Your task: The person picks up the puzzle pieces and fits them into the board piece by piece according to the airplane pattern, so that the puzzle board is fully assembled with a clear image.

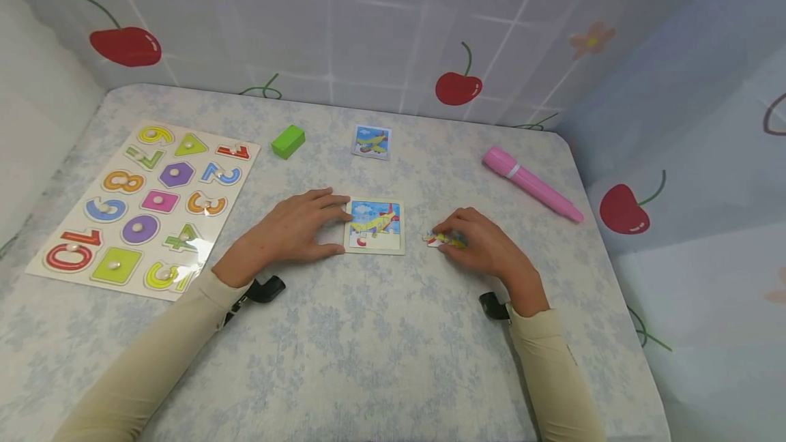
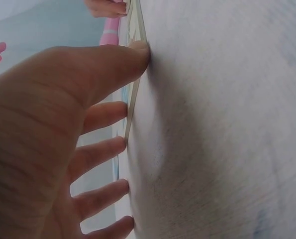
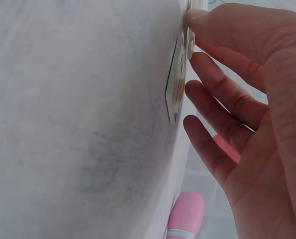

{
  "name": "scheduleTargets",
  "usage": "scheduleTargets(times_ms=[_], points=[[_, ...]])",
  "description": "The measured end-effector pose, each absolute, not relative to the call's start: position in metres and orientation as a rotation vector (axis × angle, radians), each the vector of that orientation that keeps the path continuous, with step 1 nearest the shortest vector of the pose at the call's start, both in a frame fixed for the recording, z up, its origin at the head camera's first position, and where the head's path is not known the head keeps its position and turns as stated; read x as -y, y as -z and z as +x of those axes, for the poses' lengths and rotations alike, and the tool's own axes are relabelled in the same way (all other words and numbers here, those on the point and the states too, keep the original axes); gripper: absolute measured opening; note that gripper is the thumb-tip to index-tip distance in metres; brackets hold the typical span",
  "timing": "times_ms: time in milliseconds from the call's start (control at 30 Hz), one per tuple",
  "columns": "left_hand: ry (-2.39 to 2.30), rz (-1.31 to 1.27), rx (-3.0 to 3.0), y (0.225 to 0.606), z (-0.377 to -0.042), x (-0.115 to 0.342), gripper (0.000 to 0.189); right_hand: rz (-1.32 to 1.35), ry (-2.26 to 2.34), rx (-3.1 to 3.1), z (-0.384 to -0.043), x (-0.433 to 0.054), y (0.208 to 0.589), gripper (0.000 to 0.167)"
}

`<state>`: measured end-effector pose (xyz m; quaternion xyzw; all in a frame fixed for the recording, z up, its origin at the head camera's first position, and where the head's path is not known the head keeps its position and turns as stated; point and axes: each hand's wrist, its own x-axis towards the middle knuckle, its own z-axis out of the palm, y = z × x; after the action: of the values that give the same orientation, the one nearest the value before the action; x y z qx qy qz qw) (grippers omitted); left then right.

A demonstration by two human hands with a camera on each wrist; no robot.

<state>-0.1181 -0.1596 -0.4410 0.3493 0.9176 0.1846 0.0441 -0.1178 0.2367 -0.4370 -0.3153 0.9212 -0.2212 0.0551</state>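
Observation:
A small wooden jigsaw board with an airplane picture lies in the middle of the table, with a bare pale patch at its lower right. My left hand rests along its left edge, fingers spread and fairly straight. In the left wrist view the thumb touches the board's edge. To the right of the board, my right hand pinches a jigsaw piece between thumb and fingertips. Beside it, a second piece lies on the table under the fingers in the right wrist view.
A picture card with an airplane lies behind the board, and a green block sits left of it. At the left is a knobbed number-and-shape board. A pink pen-shaped device lies at the back right, near the curtain.

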Motion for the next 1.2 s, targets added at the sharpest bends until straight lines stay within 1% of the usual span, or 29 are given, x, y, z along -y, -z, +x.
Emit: scheduleTargets(times_ms=[867,1200], points=[[-0.563,1.070,-2.813,0.443,-0.116,0.160,0.062,-1.012,0.618,-2.759,-0.121,-0.210,0.432,0.025],[-0.567,1.076,-2.817,0.442,-0.116,0.160,0.062,-1.089,0.614,-2.756,-0.122,-0.193,0.429,0.025]])
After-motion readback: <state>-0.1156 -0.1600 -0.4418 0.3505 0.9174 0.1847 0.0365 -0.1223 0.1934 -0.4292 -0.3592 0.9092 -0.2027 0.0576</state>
